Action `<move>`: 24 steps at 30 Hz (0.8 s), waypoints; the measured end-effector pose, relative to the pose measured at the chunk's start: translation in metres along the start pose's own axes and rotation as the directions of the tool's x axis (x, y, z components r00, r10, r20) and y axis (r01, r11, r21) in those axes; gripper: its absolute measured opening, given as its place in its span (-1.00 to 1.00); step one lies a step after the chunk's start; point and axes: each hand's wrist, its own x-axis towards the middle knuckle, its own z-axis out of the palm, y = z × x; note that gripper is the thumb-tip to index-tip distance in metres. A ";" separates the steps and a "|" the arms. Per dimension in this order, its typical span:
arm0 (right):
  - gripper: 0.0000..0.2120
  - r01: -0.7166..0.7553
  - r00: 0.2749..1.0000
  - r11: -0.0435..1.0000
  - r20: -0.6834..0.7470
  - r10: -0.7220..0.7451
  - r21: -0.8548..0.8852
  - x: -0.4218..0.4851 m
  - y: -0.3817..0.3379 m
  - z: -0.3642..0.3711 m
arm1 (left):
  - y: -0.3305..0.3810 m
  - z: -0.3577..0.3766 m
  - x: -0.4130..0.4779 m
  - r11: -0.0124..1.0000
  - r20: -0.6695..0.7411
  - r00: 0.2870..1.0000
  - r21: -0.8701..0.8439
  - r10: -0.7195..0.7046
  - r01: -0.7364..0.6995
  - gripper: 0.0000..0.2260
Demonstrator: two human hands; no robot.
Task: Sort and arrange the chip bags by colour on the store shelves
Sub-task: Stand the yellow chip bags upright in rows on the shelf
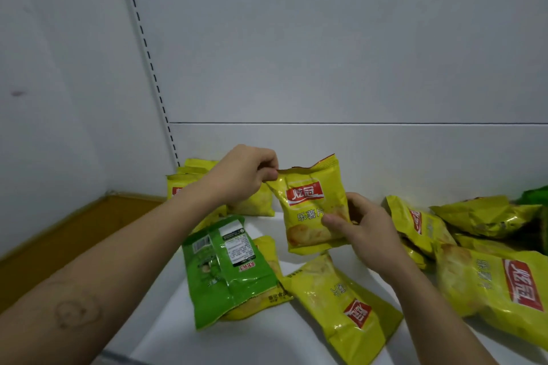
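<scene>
Yellow chip bag (311, 207) held upright between both hands: left hand (240, 178) pinches its top corner, right hand (360, 227) grips its lower side. Green bag (228, 270) lies below the left hand.

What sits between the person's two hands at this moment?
A yellow chip bag, held upright. The left hand pinches its top corner and the right hand grips its lower right edge, as the head view shows.
</scene>
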 end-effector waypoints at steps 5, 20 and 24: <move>-0.77 -0.023 0.998 1.000 0.060 0.022 0.012 0.003 -0.013 0.015 | -0.017 -0.019 -0.006 0.986 -0.005 0.999 -0.159 -0.042 0.040 -0.88; -0.88 0.041 0.998 0.845 0.055 -0.014 -0.533 0.053 -0.052 0.072 | -0.081 -0.034 -0.011 0.958 -0.273 0.958 -0.287 -0.084 0.002 -0.94; -0.86 -0.038 0.998 0.815 0.017 0.058 -0.578 0.072 -0.047 0.087 | -0.104 -0.032 -0.017 0.967 -0.275 0.957 -0.255 -0.092 0.019 -0.87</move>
